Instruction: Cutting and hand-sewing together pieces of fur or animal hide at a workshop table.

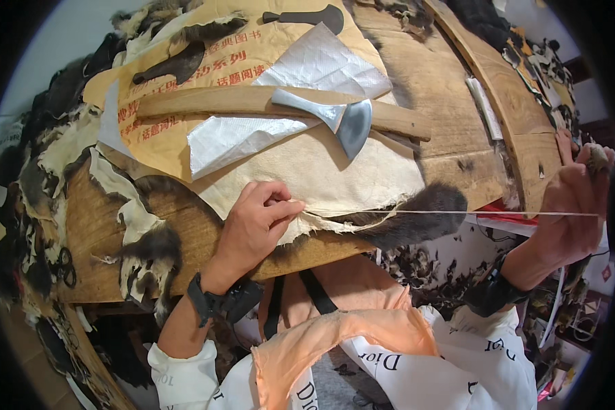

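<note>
My left hand [253, 219] pinches the torn edge of a cream-coloured hide [335, 174] with dark fur [436, 212] at its right end. A taut white thread [499, 214] runs from there to my right hand [570, 205], raised at the far right with fingers closed on it; a small mottled thing at its fingertips is unclear. Above the hide, a curved steel blade tool [354, 128] lies on a long wooden slat [201, 99], over white sheet material [324, 58] and yellow printed paper [164, 157].
Two dark blade-shaped pieces [307, 17] [171, 65] lie on the paper. Fur scraps [143, 239] cover the left of the wooden bench [458, 130]; more pile along its far right. Another person's hand [564, 143] rests beyond my right hand. Scraps litter below the bench [451, 253].
</note>
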Demonstrator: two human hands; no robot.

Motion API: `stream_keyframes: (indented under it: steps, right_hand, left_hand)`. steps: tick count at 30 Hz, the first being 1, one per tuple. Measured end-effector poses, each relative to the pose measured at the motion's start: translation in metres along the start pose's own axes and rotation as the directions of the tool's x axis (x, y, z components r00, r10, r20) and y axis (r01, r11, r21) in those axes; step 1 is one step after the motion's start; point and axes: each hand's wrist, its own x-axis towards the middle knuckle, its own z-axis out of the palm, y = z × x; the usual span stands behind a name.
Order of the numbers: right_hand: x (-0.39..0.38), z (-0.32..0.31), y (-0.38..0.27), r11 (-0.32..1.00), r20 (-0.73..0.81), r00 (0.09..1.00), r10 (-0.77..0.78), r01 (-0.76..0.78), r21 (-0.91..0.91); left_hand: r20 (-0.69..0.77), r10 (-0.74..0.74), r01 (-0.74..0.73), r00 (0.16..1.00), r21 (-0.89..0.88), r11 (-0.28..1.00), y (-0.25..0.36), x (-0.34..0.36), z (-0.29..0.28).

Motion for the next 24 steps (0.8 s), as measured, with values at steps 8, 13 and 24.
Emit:
stream_keyframes:
  steps: [8, 13, 24]
  right_hand:
    - [-0.011, 0.040, 0.135, 0.692, 0.244, 0.648, 0.721, -0.665, -0.280]
    - [-0.042, -0.008, 0.186, 0.649, -0.087, 0.692, 0.716, -0.707, -0.282]
    - [-0.056, -0.026, 0.178, 0.527, -0.022, 0.727, 0.686, -0.519, -0.673]
  left_hand:
    - [-0.108, -0.307, 0.280, 0.945, -0.213, 0.936, 0.034, 0.001, 0.001]
    - [-0.067, -0.118, 0.056, 0.991, -0.590, 0.805, 0.039, -0.005, 0.000]
    - [-0.166, -0.147, 0.170, 0.975, 0.130, 0.977, 0.017, 0.000, 0.023]
